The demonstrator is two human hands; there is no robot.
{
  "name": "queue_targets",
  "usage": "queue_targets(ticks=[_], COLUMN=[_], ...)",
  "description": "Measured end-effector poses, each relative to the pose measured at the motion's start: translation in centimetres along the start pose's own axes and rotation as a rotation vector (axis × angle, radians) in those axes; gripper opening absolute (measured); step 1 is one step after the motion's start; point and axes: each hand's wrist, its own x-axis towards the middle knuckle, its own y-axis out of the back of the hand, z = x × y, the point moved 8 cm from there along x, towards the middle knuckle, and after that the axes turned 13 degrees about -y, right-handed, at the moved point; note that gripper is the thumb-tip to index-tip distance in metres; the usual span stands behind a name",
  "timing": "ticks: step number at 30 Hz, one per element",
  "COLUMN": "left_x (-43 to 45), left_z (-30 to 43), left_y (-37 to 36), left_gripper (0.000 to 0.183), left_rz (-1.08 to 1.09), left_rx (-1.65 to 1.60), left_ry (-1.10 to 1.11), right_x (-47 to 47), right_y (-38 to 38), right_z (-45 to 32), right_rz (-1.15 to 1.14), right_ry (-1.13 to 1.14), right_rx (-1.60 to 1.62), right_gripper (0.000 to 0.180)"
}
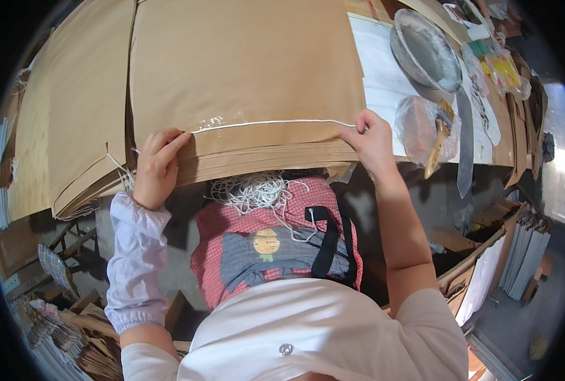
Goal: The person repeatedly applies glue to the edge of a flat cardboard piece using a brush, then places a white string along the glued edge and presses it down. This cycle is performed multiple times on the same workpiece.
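A white cord (273, 122) is stretched along the near edge of the top sheet of a stack of brown kraft paper (249, 62). My left hand (158, 164) pinches the cord's left end at that edge. At the right, my right hand (370, 143) holds the other end between thumb and fingers, by the sheet's right corner. Wet, shiny streaks lie on the paper just beyond the cord. A tangled bundle of white cords (258, 190) rests on my lap, over a red checked apron (211, 238).
To the right are a metal basin (425, 50) with greyish contents, a wooden-handled brush (437, 143) on a plastic-wrapped block (413, 124), and a long flat metal strip (464, 138) overhanging the table edge. Another kraft paper stack (87, 95) with cords lies left. Cardboard pieces (473, 266) stand lower right.
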Motion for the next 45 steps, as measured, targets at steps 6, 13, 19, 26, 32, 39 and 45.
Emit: queue_targets(ticks=[6, 13, 19, 26, 32, 39, 45], left_x=[0.2, 0.2, -1.2, 1.6, -2.0, -4.6, -4.5], left_z=[-0.2, -2.5, -5.0, 3.3, 0.7, -3.8, -3.9], left_y=[-0.6, 0.9, 0.1, -1.7, -3.7, -1.9, -3.0], left_gripper=[0.038, 0.035, 0.013, 0.058, 0.097, 0.053, 0.054], left_rz=[-0.077, -0.195, -0.003, -0.127, -0.371, 0.096, 0.087], left_rx=[-0.090, -0.422, 0.070, 0.366, 0.345, 0.130, 0.081], left_ry=[0.016, 0.270, 0.458, 0.189, 0.405, 0.489, 0.473], right_x=[-3.5, -0.1, 0.2, -6.5, -4.8, -1.8, -0.9], right_y=[-0.8, -2.8, -4.5, -14.0, -8.9, -2.1, -2.2], right_z=[-5.9, -4.3, -4.9, -8.7, -3.2, -2.9, -1.5], right_rz=[0.211, -0.193, 0.155, 0.185, 0.254, 0.338, 0.352], right_ry=[0.654, 0.273, 0.286, 0.730, 0.335, 0.177, 0.126], right_rx=[-0.309, -0.077, -0.455, -0.831, -0.866, -0.365, -0.378], right_gripper=[0.026, 0.011, 0.016, 0.068, 0.088, 0.055, 0.048])
